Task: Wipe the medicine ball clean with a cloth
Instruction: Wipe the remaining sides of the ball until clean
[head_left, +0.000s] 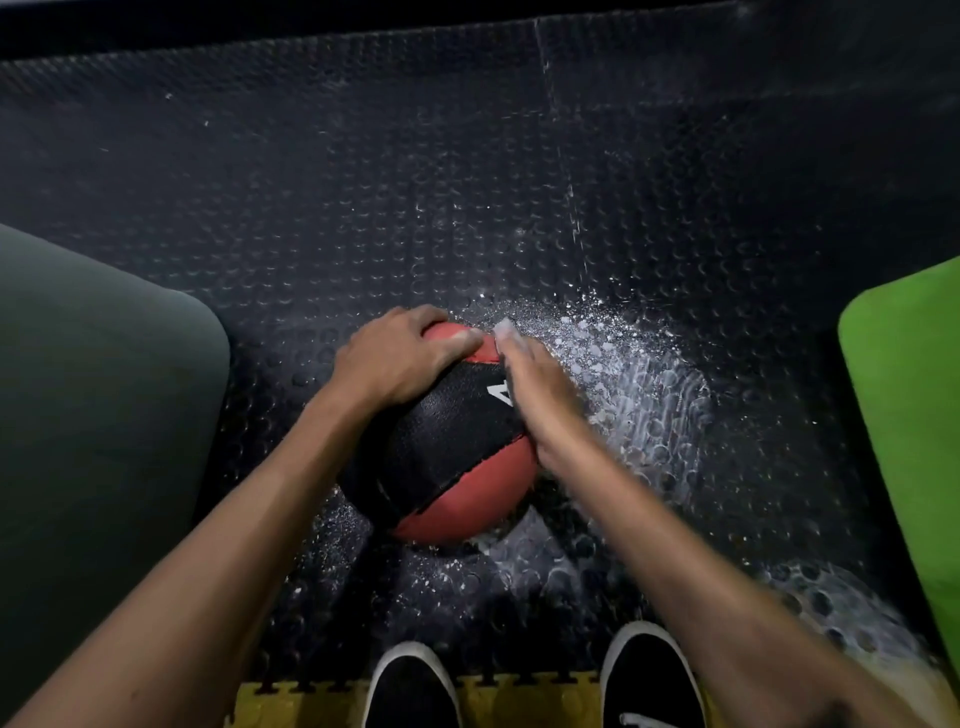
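A red and black medicine ball (447, 457) with a white number on it rests on the dark studded floor mat. My left hand (400, 358) lies flat on the ball's upper left, fingers spread across the red panel. My right hand (540, 400) presses against the ball's right side, blurred by motion. A small white piece of cloth (504, 330) shows at its fingertips, mostly hidden under the hand.
White powder or wet smears (639, 384) spread over the black mat (363, 182) right of the ball. A dark grey mat (88, 405) lies at left, a bright green mat (909, 415) at right. My two black shoes (519, 686) stand on a yellow edge strip below.
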